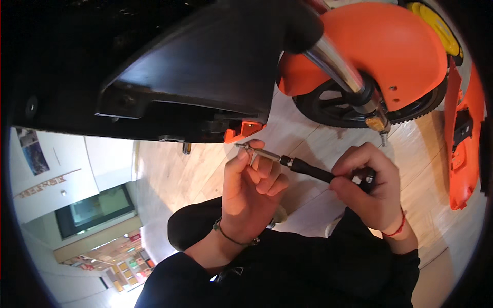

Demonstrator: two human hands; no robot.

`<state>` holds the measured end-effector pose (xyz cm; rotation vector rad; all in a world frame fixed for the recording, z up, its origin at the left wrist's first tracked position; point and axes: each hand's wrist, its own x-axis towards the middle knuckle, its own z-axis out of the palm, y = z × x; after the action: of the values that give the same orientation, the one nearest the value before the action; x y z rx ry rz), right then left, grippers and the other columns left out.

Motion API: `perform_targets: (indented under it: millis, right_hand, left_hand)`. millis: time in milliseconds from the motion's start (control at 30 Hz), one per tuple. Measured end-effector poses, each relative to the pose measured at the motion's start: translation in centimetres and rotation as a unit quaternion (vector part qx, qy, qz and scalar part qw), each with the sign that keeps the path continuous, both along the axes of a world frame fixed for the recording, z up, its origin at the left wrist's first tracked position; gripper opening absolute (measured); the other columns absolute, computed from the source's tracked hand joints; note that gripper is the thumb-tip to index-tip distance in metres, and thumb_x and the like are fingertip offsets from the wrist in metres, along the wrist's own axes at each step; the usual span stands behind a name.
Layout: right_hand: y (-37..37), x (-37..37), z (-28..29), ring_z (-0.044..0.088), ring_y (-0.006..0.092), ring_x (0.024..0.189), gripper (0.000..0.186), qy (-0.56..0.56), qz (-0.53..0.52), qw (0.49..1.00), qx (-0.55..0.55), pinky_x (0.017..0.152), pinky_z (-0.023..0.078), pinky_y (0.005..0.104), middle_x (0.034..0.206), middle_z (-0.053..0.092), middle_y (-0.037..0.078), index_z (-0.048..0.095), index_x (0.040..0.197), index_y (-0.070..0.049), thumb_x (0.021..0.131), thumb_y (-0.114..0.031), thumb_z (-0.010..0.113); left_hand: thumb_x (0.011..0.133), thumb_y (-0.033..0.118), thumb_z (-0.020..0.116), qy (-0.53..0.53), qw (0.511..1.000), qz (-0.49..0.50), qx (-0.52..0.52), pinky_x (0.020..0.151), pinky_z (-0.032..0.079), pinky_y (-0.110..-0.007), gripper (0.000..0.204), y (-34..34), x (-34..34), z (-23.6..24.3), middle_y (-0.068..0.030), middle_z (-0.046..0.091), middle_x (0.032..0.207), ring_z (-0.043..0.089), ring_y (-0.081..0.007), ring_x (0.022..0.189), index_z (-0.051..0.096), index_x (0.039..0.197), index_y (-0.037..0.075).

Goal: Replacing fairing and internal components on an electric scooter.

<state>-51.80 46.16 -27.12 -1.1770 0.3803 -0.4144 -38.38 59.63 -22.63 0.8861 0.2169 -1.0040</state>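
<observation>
My right hand point(365, 187) grips the dark handle of a screwdriver point(311, 169), whose silver shaft points left toward my left hand point(251, 179). The thumb and forefinger of my left hand pinch a small metal piece point(241, 147) at the shaft's tip; whether it is a screw or a bit, I cannot tell. Just above these fingers, a small orange bracket point(244, 131) sits at the lower edge of a large black body panel point(190, 72).
An orange fender point(367, 43) covers a black wheel point(313, 109) beside a chrome fork point(334, 64). A loose orange panel point(462, 172) stands at the right, below a yellow object point(431, 25). Wooden floor point(164, 174) lies beneath; white cabinets point(110, 159) are left.
</observation>
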Motion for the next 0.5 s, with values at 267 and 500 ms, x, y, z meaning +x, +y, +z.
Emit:
perform_targets:
  millis: [267,500]
  right_hand:
    - [-1.0,1.6,0.4,0.050,0.0076,0.058,0.013,-0.028,-0.034,0.999,0.015,0.052,0.038,0.0189,0.073,0.055,0.006,0.049,0.080,-0.001,0.075,0.002,0.060]
    - [-1.5,2.9,0.1,0.050,0.0067,0.058,0.013,-0.041,-0.025,0.999,0.008,0.052,0.038,0.0185,0.070,0.056,0.005,0.048,0.078,-0.002,0.074,0.004,0.060]
  left_hand:
    - [0.093,0.024,0.043,-0.003,0.998,0.023,-0.056,0.049,0.032,-0.016,0.025,-2.0,0.9,0.3,0.0049,0.049,0.068,0.041,-0.0006,0.051,0.058,0.102,0.006]
    - [0.093,0.022,0.044,0.015,0.995,0.055,-0.080,0.046,0.031,-0.015,0.024,-2.1,1.4,0.1,0.0043,0.048,0.065,0.041,-0.0011,0.048,0.058,0.102,0.004]
